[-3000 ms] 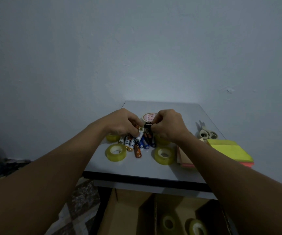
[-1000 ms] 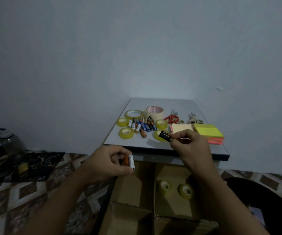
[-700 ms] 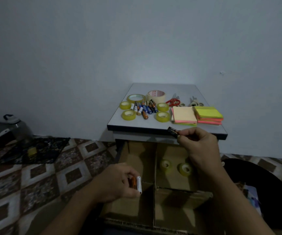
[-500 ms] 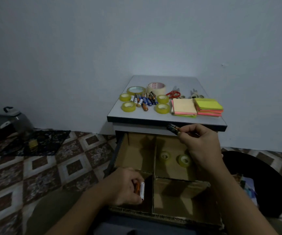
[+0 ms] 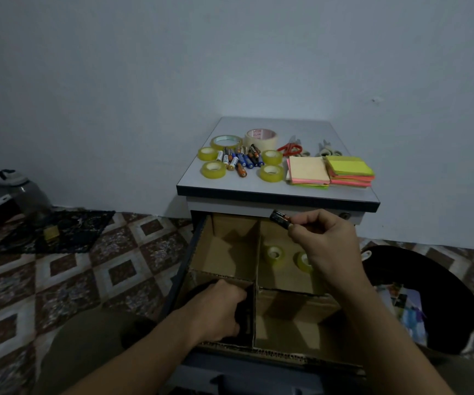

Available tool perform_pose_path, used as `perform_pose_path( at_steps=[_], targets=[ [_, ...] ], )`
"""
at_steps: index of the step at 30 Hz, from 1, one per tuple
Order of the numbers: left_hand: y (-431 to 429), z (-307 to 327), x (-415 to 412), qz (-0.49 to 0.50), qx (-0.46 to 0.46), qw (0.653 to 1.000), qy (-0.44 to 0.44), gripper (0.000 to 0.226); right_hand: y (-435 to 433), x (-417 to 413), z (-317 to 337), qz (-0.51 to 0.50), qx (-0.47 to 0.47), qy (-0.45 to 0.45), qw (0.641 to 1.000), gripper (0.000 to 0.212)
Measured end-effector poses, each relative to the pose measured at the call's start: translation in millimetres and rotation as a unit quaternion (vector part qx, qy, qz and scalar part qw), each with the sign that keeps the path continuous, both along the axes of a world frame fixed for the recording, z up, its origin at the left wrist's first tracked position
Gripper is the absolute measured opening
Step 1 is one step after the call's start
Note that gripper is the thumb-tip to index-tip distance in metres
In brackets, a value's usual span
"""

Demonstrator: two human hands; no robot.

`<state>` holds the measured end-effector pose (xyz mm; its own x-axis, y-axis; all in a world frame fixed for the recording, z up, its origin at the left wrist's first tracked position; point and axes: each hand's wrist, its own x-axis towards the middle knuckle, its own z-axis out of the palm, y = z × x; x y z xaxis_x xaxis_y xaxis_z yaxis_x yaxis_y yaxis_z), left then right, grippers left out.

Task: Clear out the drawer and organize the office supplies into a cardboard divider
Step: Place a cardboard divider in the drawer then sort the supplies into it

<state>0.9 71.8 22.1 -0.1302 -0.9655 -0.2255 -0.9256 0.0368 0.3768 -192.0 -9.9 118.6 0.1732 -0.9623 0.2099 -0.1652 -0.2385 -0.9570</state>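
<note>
One black battery point(image 5: 280, 218) is pinched by right hand point(image 5: 327, 246); left hand point(image 5: 215, 312), inside cardboard divider point(image 5: 258, 243), hides its hold.

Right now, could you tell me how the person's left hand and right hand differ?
The left hand is down inside the near-left compartment of the divider; the right hand is raised above the far-right one. The right hand pinches a black battery in plain view; what the left hand holds is hidden. Both are over the open drawer.

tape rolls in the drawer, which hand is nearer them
Right. The right hand, pinching a battery, hovers over the tape rolls; the left hand is down in the near-left compartment.
</note>
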Motion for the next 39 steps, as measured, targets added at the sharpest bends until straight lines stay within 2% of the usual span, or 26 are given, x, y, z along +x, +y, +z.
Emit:
perform_pose_path(
  at_steps=[3, 5, 7, 9, 13, 19, 23, 30, 34, 39],
  targets=[
    [1.1, -1.8, 1.4, 0.029, 0.027, 0.998, 0.055, 0.029, 0.1, -1.8, -3.3, 0.0, 0.002, 0.004, 1.0, 0.009],
    [2.6, -4.5, 5.8, 0.048, 0.054, 0.994, 0.08, 0.02, 0.2, -3.0, -5.2, -0.001, 0.004, 0.008, 1.0, 0.009],
    [4.2, -2.7, 8.1, 0.059, 0.083, 0.989, 0.105, 0.049, 0.2, -3.5, -7.3, -0.004, 0.008, 0.01, 1.0, 0.008],
    [5.2, 0.8, 9.3, 0.074, 0.103, 0.982, 0.137, 0.058, 1.0, -3.5, -8.6, -0.007, 0.009, 0.013, 1.0, 0.008],
    [7.9, 14.8, 15.8, 0.119, 0.092, 0.97, 0.193, 0.046, 7.0, -0.6, -10.7, -0.009, 0.017, 0.013, 1.0, 0.01],
    [19.2, 44.7, 25.3, 0.174, -0.07, 0.956, 0.227, 0.006, 22.4, 10.9, -14.5, 0.0, 0.012, 0.037, 0.999, 0.01],
    [17.9, 53.2, 55.9, 0.244, -0.181, 0.933, 0.194, 0.011, 44.9, 27.0, -23.5, 0.033, 0.046, 0.076, 0.996, 0.012],
    [5.5, 46.9, 108.4, 0.311, -0.166, 0.925, 0.141, 0.014, 78.2, 71.4, -49.5, 0.089, 0.118, 0.206, 0.967, 0.012],
    [6.1, 41.0, 113.0, 0.315, -0.145, 0.927, 0.143, 0.014, 76.9, 97.6, -61.0, 0.104, 0.099, 0.287, 0.947, 0.005],
    [8.2, 37.0, 111.4, 0.301, -0.106, 0.929, 0.188, 0.016, 75.9, 119.4, -74.8, 0.113, 0.065, 0.383, 0.914, 0.013]
  ],
)
